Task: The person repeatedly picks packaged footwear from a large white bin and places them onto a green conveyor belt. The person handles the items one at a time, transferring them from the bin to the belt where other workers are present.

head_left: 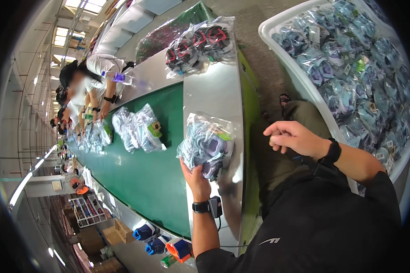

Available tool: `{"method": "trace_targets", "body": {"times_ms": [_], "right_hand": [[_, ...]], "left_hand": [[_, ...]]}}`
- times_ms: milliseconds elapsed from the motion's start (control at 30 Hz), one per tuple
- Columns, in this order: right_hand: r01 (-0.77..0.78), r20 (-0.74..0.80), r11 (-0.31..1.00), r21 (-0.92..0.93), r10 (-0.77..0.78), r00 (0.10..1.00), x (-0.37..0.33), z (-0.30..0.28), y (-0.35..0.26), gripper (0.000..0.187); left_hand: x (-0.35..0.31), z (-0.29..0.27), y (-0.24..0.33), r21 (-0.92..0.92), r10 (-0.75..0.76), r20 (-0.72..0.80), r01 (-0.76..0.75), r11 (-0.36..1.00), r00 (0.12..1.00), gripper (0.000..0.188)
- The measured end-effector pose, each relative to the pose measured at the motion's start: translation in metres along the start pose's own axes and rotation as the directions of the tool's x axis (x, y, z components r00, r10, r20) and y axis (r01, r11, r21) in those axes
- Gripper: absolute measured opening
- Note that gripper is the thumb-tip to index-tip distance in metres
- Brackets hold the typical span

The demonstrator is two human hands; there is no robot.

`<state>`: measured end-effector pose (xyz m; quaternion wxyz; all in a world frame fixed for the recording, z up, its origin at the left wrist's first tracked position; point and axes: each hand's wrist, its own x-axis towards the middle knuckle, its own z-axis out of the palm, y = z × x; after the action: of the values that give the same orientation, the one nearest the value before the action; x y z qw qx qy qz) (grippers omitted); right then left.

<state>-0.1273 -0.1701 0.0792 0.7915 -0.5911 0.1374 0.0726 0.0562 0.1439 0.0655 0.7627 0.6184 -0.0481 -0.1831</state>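
Note:
My left hand (196,179) grips the near edge of a clear plastic bag of pale blue and purple shoes (208,145), thumb on top and the other fingers mostly hidden behind it. The bag rests on the metal edge of the conveyor table (216,98). My right hand (290,136) hangs in the air between the table and a big white bin (300,82); its fingers are loosely bent and apart, and nothing shows in them. Several similar bagged shoes (346,68) are heaped inside the bin.
Two more bagged pairs (139,127) lie on the green belt (123,170). Bags of black and red shoes (200,45) sit at the table's far end. Co-workers (84,88) stand along the far side, near a bottle (117,78). Blue and orange shoes (178,249) are below left.

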Motion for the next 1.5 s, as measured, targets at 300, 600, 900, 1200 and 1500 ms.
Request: {"method": "trace_targets", "body": {"times_ms": [300, 600, 900, 1200, 1500], "right_hand": [[0.167, -0.089, 0.986, -0.027, -0.169, 0.982, 0.024, 0.03, 0.024, 0.095], [0.145, -0.061, 0.926, 0.348, -0.131, 0.989, 0.009, 0.02, 0.022, 0.056], [0.118, -0.025, 0.866, 0.486, -0.122, 0.992, -0.005, 0.01, 0.004, 0.053], [0.005, -0.003, 0.817, 0.576, -0.003, 1.0, -0.001, 0.004, -0.009, 0.052], [-0.109, 0.015, 0.836, 0.538, 0.12, 0.993, 0.002, -0.002, -0.013, 0.038]], "left_hand": [[-0.048, 0.063, -0.023, -0.092, -0.104, 0.138, 0.117, 0.989, 0.985, 0.111], [-0.062, 0.077, -0.012, -0.034, -0.057, 0.147, 0.062, 0.997, 0.988, 0.113], [-0.064, 0.092, -0.005, -0.052, 0.0, 0.161, 0.009, 0.999, 0.987, 0.114], [-0.055, 0.101, 0.008, -0.103, -0.071, 0.232, 0.098, 0.99, 0.97, 0.103], [-0.047, 0.109, 0.01, -0.233, -0.317, 0.278, 0.384, 0.893, 0.907, 0.075]]}}
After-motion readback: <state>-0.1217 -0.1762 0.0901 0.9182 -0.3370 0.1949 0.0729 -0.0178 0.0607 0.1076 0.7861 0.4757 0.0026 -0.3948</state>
